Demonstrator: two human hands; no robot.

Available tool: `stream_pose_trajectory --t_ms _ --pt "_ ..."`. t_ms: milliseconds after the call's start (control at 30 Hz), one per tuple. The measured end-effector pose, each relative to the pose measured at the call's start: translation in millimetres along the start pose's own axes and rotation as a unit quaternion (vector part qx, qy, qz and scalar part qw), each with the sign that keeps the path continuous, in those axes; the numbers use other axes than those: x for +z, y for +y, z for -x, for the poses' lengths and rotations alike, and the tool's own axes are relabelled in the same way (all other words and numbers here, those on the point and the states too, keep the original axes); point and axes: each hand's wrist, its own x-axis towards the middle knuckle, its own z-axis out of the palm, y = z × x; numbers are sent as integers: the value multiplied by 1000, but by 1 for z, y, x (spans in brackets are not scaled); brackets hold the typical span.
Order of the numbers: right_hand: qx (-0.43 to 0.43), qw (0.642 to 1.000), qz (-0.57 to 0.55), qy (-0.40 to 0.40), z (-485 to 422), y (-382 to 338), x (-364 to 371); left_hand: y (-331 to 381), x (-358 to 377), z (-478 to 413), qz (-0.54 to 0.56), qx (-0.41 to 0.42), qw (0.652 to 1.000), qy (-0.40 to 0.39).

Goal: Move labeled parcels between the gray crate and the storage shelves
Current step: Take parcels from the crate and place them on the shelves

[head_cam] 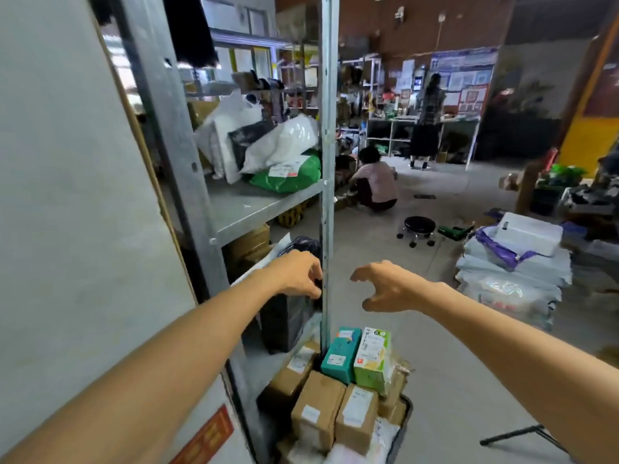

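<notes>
Pinching upright black parcel point(284, 324), left hand point(296, 276).

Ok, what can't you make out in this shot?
Head view, left hand: fingertips curl under beside the shelf post, grip unclear.
Head view, gray crate: buried under brown boxes, cut by the bottom edge.
Head view, box labels: too blurred to read.
</notes>
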Motion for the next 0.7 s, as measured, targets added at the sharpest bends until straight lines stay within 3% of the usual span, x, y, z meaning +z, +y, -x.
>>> stream_pose_trajectory --t_ms 367,700 --pt "-214 975 38 -47 -24 -185 31 -105 10 205 77 -209 973 57" --pt "-339 934 65 -87 -2 -318 56 -121 18 358 100 -357 922 113"
